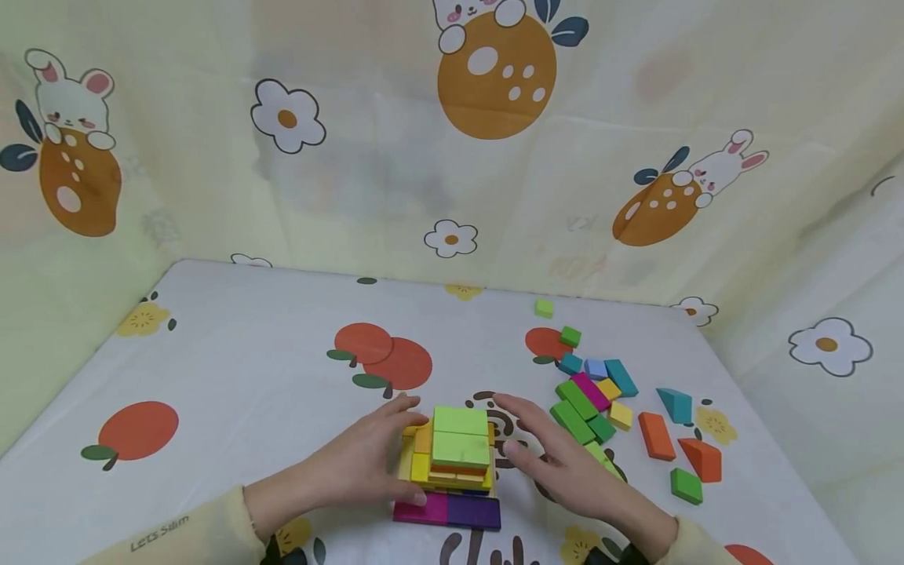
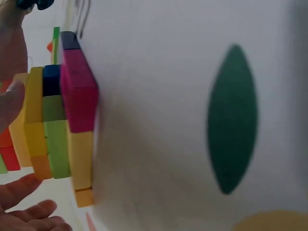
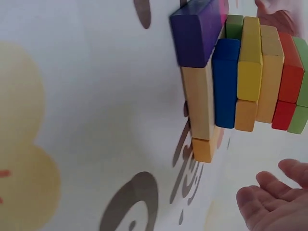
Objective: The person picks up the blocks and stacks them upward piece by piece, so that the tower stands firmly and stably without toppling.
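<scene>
Stack of wooden blocks: it stands on the tabletop [image 1: 247, 353] between two hands, light green blocks [image 1: 461, 435] on top.
Left hand [image 1: 363, 463]: spread around the left side of the stack; contact, I cannot tell.
Right hand [image 1: 565, 471]: fingers parted, apart from the stack, as the right wrist view shows.
Blue block [image 3: 226, 84]: its long side is clear only in that view.
Loose blocks: in the head view, beyond and right of the right hand, including teal triangular block [image 1: 676, 406].
</scene>
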The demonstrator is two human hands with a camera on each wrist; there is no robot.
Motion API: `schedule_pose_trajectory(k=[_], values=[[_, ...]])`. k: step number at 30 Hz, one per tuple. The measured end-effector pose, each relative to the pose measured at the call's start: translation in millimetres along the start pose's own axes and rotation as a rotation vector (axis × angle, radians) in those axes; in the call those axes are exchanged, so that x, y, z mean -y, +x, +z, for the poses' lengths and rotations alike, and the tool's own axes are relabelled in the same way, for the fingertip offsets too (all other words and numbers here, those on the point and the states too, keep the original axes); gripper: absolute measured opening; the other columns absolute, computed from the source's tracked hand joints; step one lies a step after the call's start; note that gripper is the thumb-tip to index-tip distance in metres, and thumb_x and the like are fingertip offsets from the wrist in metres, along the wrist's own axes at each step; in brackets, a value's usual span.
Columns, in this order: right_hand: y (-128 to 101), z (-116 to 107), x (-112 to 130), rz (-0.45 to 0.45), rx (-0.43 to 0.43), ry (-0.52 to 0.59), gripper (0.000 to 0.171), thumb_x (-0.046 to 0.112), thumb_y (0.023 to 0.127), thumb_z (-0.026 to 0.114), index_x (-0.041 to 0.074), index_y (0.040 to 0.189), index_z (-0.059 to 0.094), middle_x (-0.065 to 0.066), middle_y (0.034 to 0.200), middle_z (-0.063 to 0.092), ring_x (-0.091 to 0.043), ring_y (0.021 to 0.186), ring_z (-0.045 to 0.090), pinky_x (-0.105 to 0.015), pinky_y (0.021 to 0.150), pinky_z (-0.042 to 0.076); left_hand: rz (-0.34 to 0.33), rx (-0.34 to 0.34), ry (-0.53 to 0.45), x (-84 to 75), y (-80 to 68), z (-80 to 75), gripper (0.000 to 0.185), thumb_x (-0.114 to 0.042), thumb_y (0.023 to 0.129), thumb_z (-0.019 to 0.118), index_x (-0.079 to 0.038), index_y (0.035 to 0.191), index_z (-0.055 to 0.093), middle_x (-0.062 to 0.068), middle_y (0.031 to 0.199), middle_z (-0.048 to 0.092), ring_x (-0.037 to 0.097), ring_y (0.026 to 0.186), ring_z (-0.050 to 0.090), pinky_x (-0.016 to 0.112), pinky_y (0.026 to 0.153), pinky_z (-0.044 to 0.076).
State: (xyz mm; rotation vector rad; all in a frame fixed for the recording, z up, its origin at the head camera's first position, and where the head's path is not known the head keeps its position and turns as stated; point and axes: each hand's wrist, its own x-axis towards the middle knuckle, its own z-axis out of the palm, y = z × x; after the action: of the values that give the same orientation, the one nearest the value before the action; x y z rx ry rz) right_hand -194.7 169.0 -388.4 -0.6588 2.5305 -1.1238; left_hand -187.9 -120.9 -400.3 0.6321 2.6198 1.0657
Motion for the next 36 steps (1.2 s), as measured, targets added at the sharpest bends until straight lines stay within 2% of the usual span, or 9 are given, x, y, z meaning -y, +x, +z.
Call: schedule_pose_trajectory(k=[7,12,15,19,22,24,28,30,36], values=[[-1,-1,-3,0.073,-0.018,-0.007,0.055,0.037,0.109,0.045,0.016,0.159,0.035,-0.013,0.164,0.036,-0.047,0.144,0.04,-0.07,0.111,0.039,0.001,0.014,0.029,2.8,2.8,4.4,0.074,-0.032,0.074,0.091,-0.003,0.136,0.061,0.016,0.157,0.044,0.039,0.149,0.038,0.061,0.116,0.041],[0,-7,-7,0.087,-0.072,-0.104,0.054,0.039,0.108,0.05,0.015,0.155,0.042,-0.014,0.158,0.044,-0.046,0.139,0.047,-0.067,0.107,0.046,0.0,0.02,0.061,2.2,4.0,5.8,0.076,-0.033,0.073,0.092,-0.002,0.136,0.061,0.015,0.158,0.045,0.036,0.152,0.035,0.059,0.116,0.041],[3,-21,-17,0.034,-0.159,-0.252,0.049,0.031,0.105,0.058,0.011,0.148,0.051,-0.015,0.15,0.054,-0.043,0.135,0.053,-0.063,0.104,0.05,0.003,0.024,0.08,2.5,4.9,6.1,0.078,-0.034,0.073,0.092,-0.002,0.137,0.06,0.014,0.159,0.042,0.036,0.153,0.033,0.059,0.117,0.04],[8,-42,-40,-0.001,-0.255,-0.565,0.036,0.017,0.094,0.073,0.004,0.127,0.068,-0.015,0.125,0.068,-0.036,0.115,0.064,-0.055,0.096,0.057,0.013,0.026,0.102,2.9,6.7,6.1,0.077,-0.034,0.073,0.092,-0.002,0.135,0.06,0.014,0.161,0.041,0.036,0.154,0.031,0.059,0.117,0.04],[9,-48,-55,0.081,-0.206,-0.743,0.032,0.023,0.088,0.081,0.004,0.112,0.072,-0.009,0.103,0.069,-0.025,0.092,0.064,-0.043,0.079,0.061,0.022,0.028,0.118,3.1,7.7,6.3,0.074,-0.033,0.074,0.091,-0.001,0.133,0.061,0.014,0.16,0.041,0.035,0.154,0.031,0.058,0.117,0.04],[8,-48,-60,0.152,-0.159,-0.813,0.033,0.031,0.084,0.084,0.006,0.1,0.071,-0.004,0.087,0.065,-0.018,0.076,0.058,-0.032,0.064,0.056,0.025,0.029,0.125,2.9,7.9,6.6,0.073,-0.032,0.073,0.09,0.0,0.132,0.062,0.015,0.16,0.042,0.035,0.154,0.031,0.057,0.117,0.041],[5,-43,-58,0.273,-0.128,-0.874,0.042,0.04,0.081,0.085,0.01,0.077,0.056,-0.001,0.063,0.047,-0.014,0.058,0.045,-0.025,0.051,0.036,0.022,0.028,0.139,2.2,8.5,6.9,0.071,-0.03,0.073,0.09,0.001,0.131,0.063,0.014,0.159,0.042,0.035,0.153,0.032,0.056,0.117,0.042],[5,-42,-54,0.312,-0.122,-0.885,0.045,0.04,0.081,0.085,0.011,0.072,0.052,-0.002,0.06,0.045,-0.015,0.056,0.045,-0.025,0.05,0.035,0.017,0.027,0.144,1.7,9.2,6.8,0.071,-0.03,0.073,0.09,0.0,0.131,0.063,0.014,0.159,0.042,0.035,0.153,0.032,0.056,0.117,0.041],[9,-38,-46,0.268,-0.073,-0.776,0.035,0.034,0.081,0.086,0.008,0.096,0.07,-0.001,0.082,0.063,-0.013,0.074,0.056,-0.03,0.064,0.056,0.016,0.026,0.143,0.4,10.8,6.7,0.071,-0.029,0.072,0.089,0.001,0.131,0.063,0.014,0.159,0.042,0.035,0.154,0.03,0.056,0.118,0.04]])
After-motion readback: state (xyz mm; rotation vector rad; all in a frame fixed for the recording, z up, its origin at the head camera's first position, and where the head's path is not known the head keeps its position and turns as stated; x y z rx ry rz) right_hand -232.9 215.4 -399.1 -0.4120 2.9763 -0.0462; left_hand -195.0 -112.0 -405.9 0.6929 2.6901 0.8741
